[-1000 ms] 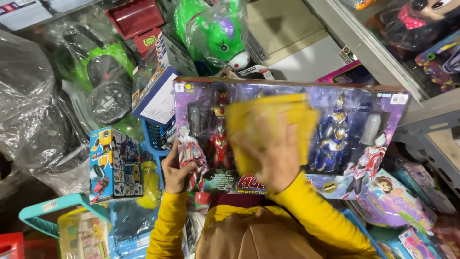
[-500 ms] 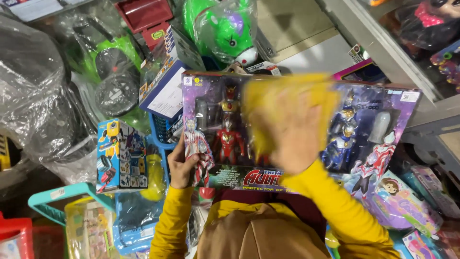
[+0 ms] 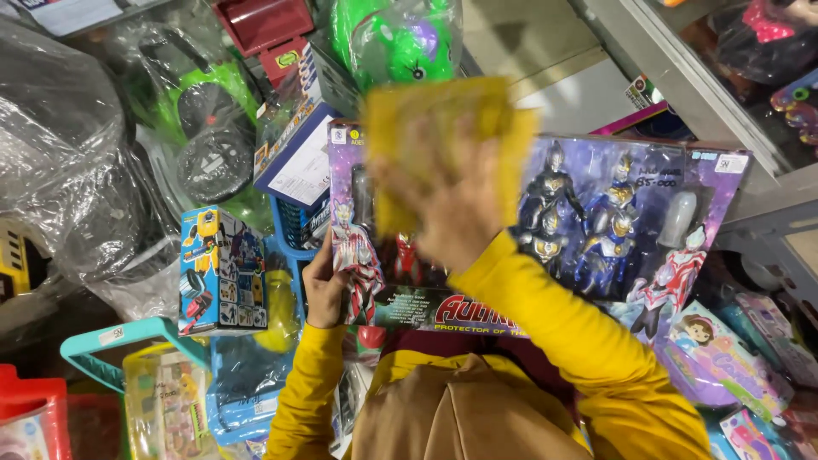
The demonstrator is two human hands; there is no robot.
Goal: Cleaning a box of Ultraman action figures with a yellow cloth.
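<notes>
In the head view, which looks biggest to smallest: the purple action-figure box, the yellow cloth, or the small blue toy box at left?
1. Purple action-figure box, clearly largest.
2. Yellow cloth, though it is blurred and nearer the camera, so unsure.
3. Small blue toy box.

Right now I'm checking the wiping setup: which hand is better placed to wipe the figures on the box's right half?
Right. The right hand presses the yellow cloth on the toy box, beside those figures. The left hand grips the box's left edge, steadying it.

Bright even light, glare on plastic wrap (image 3: 60, 145), right hand (image 3: 443, 204) seemingly motion-blurred
</notes>
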